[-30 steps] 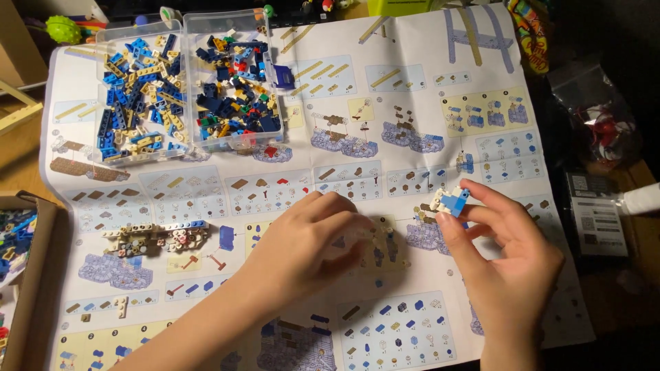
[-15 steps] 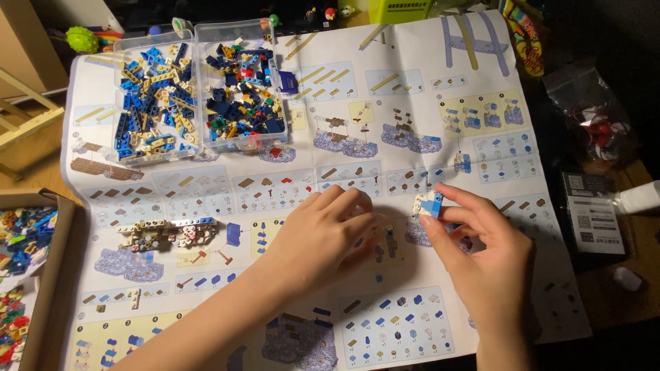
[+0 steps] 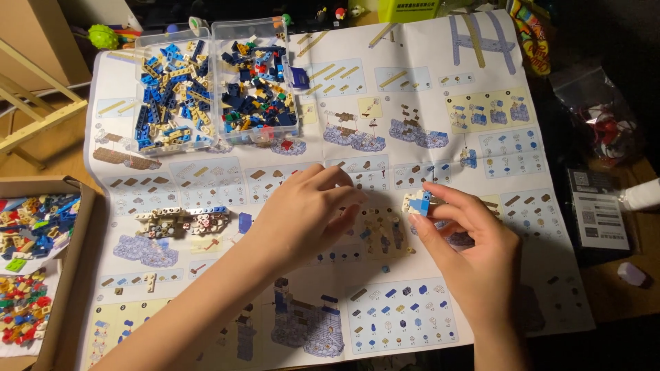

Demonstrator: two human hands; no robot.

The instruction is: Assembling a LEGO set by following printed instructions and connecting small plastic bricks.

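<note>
Little has been shifted since before: both hands are kept over the sheet [image 3: 426, 117]. Two clear tubs [image 3: 213, 41] at the top are filled with blue, tan and mixed bricks; more are held in the cardboard box [image 3: 65, 275]. A small blue-and-white brick piece [image 3: 418, 203] is pinched by the right hand [image 3: 474, 257]. The left hand [image 3: 306, 213] is laid curled on the sheet, nothing seen in it.

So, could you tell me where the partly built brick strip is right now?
The partly built brick strip lies left of centre on the instruction sheet, below the two clear bins and beside the left hand.
</note>
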